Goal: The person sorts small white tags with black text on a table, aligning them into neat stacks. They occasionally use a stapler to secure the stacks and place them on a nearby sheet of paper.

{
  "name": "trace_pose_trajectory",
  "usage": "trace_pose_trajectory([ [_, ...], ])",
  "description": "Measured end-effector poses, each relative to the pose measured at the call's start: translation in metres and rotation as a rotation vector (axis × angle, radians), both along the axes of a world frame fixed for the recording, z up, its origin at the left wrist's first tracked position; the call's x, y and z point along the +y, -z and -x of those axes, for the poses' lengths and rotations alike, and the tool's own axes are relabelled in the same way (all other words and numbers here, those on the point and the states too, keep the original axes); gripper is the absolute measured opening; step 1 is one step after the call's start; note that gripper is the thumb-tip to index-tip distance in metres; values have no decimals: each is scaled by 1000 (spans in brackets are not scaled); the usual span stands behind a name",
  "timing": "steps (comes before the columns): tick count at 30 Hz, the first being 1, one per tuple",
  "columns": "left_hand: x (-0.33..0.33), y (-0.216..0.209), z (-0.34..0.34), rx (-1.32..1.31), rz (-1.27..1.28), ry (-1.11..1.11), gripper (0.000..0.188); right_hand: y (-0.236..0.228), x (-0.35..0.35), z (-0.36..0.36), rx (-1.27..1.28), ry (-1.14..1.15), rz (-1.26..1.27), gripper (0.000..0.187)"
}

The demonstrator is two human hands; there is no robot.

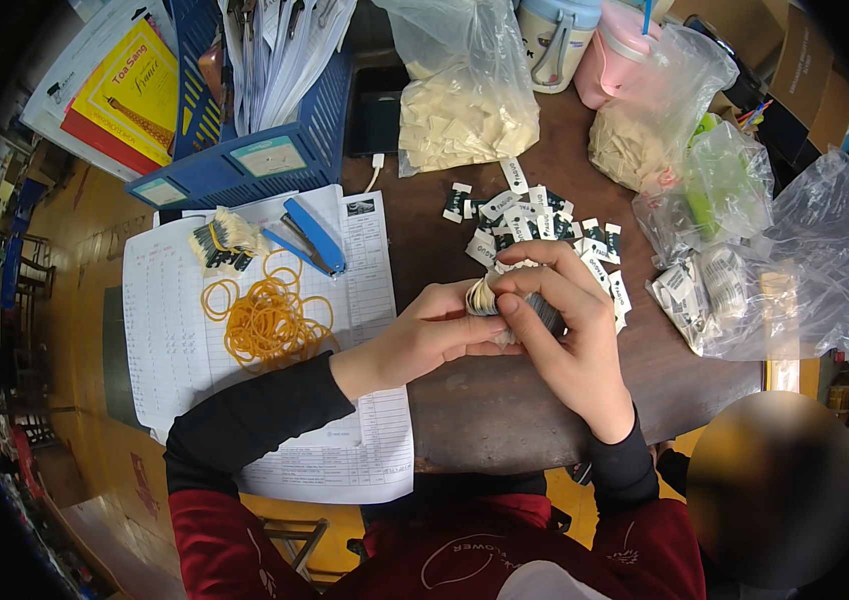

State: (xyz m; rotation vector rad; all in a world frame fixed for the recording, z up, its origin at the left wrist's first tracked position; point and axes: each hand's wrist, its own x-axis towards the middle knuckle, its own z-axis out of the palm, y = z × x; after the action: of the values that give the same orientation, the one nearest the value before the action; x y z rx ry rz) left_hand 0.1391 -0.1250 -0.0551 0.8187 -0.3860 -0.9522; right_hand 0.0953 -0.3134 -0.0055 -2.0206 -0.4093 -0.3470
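Note:
Both hands meet over the front of the dark table, gripping a thick stack of small labels (485, 298). My left hand (433, 335) pinches the stack's left end, where pale folded edges show. Curled over the other end, my right hand (577, 325) has its thumb and fingers around the greyish side. Part of the stack is hidden by the fingers. Just beyond them lies a loose heap of white and dark green labels (525, 215). To the left, a tangle of orange rubber bands (270, 320) rests on printed sheets (170, 330), near a bundle of labels (227, 243).
A blue stapler (315, 240) lies on the sheets below a blue file basket (320, 150). Clear bags of cream labels (465, 120) stand at the back, beside a white container (557, 45) and pink cup (617, 55). At right lie wrapped label bundles (695, 295) and a person's blurred head.

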Motion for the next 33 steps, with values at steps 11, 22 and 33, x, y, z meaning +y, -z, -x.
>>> trace_pose_trajectory([
  [11, 0, -3, 0, -8, -51, 28, 28, 0, 2, 0, 0, 36, -4, 13],
  [22, 0, -4, 1, 17, -47, 45, 29, 1, 1, 1, 6, 9, 11, 19],
  [33, 0, -2, 1, 0, -74, 28, 23, 2, 4, 1, -1, 20, -1, 14],
])
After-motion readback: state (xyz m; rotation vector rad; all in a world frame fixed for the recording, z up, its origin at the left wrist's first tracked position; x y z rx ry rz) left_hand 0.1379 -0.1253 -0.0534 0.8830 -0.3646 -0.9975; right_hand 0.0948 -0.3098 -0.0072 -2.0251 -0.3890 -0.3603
